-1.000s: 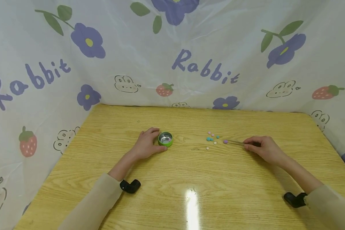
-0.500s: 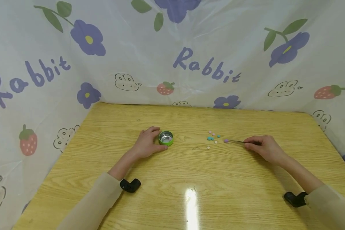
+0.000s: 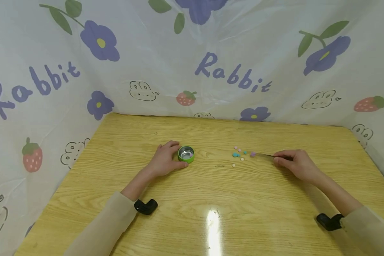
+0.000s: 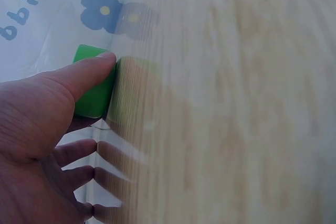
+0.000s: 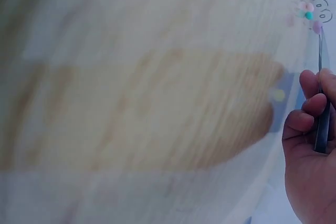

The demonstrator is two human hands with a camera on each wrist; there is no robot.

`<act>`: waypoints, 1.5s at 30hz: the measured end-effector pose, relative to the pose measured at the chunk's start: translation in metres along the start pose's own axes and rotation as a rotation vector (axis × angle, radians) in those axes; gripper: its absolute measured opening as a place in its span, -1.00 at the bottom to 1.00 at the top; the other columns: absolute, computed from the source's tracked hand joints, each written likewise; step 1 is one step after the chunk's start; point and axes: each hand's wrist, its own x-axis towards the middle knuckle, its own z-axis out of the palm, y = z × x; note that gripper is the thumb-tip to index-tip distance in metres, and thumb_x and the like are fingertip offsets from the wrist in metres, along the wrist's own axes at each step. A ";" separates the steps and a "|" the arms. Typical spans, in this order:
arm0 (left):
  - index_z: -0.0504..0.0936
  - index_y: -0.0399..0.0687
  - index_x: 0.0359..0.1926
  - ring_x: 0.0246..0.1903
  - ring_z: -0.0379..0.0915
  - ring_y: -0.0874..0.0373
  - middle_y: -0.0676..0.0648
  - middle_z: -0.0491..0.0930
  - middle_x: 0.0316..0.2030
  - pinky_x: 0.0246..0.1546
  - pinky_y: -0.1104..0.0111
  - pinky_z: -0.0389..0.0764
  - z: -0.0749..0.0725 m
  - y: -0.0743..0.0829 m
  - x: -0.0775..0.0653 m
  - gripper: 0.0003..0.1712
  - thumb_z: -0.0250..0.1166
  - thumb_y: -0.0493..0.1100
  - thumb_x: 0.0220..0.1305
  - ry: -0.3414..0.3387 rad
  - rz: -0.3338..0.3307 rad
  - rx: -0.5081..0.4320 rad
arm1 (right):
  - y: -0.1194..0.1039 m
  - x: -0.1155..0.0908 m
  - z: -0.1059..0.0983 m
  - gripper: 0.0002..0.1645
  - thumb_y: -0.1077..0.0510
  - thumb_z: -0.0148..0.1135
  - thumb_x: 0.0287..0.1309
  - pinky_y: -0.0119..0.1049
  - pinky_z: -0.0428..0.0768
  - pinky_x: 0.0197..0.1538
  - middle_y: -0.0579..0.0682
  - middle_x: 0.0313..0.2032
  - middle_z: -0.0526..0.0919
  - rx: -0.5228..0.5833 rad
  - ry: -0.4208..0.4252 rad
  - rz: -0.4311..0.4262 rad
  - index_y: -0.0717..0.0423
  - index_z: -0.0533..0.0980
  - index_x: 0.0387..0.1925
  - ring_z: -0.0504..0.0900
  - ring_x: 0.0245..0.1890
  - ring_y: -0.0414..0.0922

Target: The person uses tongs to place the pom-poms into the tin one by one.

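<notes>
At the left of the table in the head view, my left hand (image 3: 164,159) holds a small round green tin (image 3: 186,159) between thumb and fingers. The tin is uncovered, its inside silver, with a small pinkish-purple spot showing at its inner right side. In the left wrist view the thumb lies along the side of the green tin (image 4: 96,95). My right hand (image 3: 298,164) pinches thin metal tweezers (image 5: 321,61), pointing left. At their tips sits a purple bead (image 3: 253,154), just right of several loose beads (image 3: 235,154) in blue, pink and white.
A wooden table (image 3: 166,220) with a bright reflection at its front spreads under both hands. Behind and to the left hangs a white cloth (image 3: 160,64) printed with flowers, rabbits and strawberries. Black devices (image 3: 146,207) are worn on both wrists.
The purple bead has risen slightly with the tweezers in my right hand. My left hand stays on the tin, and the head view has shifted a little.
</notes>
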 end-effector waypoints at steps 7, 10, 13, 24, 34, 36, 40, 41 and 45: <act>0.44 -0.37 0.40 0.42 0.19 -0.27 -0.32 0.33 0.41 0.43 -0.29 -0.08 0.001 0.000 0.000 -0.11 0.52 0.07 0.21 0.000 -0.003 -0.005 | -0.006 0.002 0.001 -0.70 0.16 0.27 0.44 -0.44 0.59 -0.24 0.17 -0.10 0.76 0.028 0.037 -0.012 0.28 0.70 0.04 0.64 -0.20 -0.37; 0.45 -0.37 0.39 0.42 0.20 -0.27 -0.32 0.33 0.41 0.43 -0.29 -0.08 0.001 -0.001 0.000 -0.11 0.52 0.07 0.21 0.002 -0.005 -0.008 | -0.011 0.003 0.004 -0.72 0.21 0.29 0.42 -0.45 0.59 -0.29 0.18 -0.14 0.77 0.060 0.057 -0.037 0.32 0.70 0.01 0.65 -0.25 -0.40; 0.45 -0.36 0.39 0.43 0.20 -0.26 -0.31 0.33 0.41 0.43 -0.29 -0.08 0.001 -0.001 0.000 -0.11 0.53 0.07 0.21 0.005 -0.005 -0.006 | -0.017 0.005 0.007 -0.75 0.26 0.30 0.39 -0.45 0.59 -0.33 0.17 -0.20 0.78 0.087 0.076 -0.064 0.35 0.70 -0.02 0.66 -0.30 -0.39; 0.46 -0.36 0.39 0.42 0.21 -0.25 -0.31 0.35 0.40 0.42 -0.29 -0.06 0.002 0.000 -0.001 -0.11 0.53 0.08 0.20 0.015 0.004 0.005 | -0.041 0.017 0.025 -0.76 0.26 0.33 0.36 -0.45 0.59 -0.29 0.15 -0.21 0.79 0.083 0.098 -0.067 0.33 0.71 -0.03 0.66 -0.27 -0.34; 0.46 -0.36 0.38 0.43 0.20 -0.25 -0.32 0.35 0.40 0.42 -0.30 -0.05 0.001 0.000 0.000 -0.11 0.52 0.08 0.20 0.014 0.006 0.005 | -0.053 0.028 0.045 -0.76 0.25 0.33 0.36 -0.43 0.60 -0.21 0.16 -0.15 0.78 0.106 0.101 -0.086 0.30 0.73 -0.03 0.73 -0.13 0.07; 0.46 -0.36 0.38 0.43 0.20 -0.26 -0.32 0.35 0.39 0.42 -0.30 -0.05 0.002 0.000 0.000 -0.12 0.53 0.07 0.20 0.016 0.007 0.003 | -0.056 0.029 0.049 -0.77 0.26 0.34 0.35 -0.43 0.60 -0.21 0.16 -0.16 0.79 0.122 0.102 -0.091 0.30 0.73 -0.04 0.73 -0.13 0.07; 0.47 -0.36 0.37 0.43 0.20 -0.26 -0.33 0.35 0.39 0.42 -0.30 -0.06 0.001 0.000 0.000 -0.12 0.53 0.07 0.20 0.019 0.008 0.002 | -0.061 0.033 0.056 -0.78 0.27 0.35 0.33 -0.42 0.60 -0.25 0.17 -0.18 0.79 0.152 0.100 -0.089 0.31 0.73 -0.05 0.72 -0.17 0.04; 0.47 -0.36 0.38 0.42 0.20 -0.26 -0.33 0.35 0.39 0.42 -0.30 -0.06 0.001 0.000 0.000 -0.12 0.53 0.07 0.20 0.019 0.008 0.003 | -0.063 0.034 0.058 -0.78 0.27 0.36 0.33 -0.42 0.60 -0.25 0.16 -0.18 0.79 0.157 0.100 -0.090 0.30 0.73 -0.06 0.72 -0.17 0.02; 0.47 -0.37 0.38 0.42 0.21 -0.26 -0.33 0.35 0.39 0.42 -0.30 -0.06 0.002 0.001 0.000 -0.11 0.53 0.07 0.19 0.017 0.007 0.006 | -0.069 0.037 0.064 -0.78 0.26 0.36 0.33 -0.41 0.60 -0.26 0.15 -0.18 0.79 0.191 0.083 -0.082 0.29 0.74 -0.05 0.74 -0.17 0.02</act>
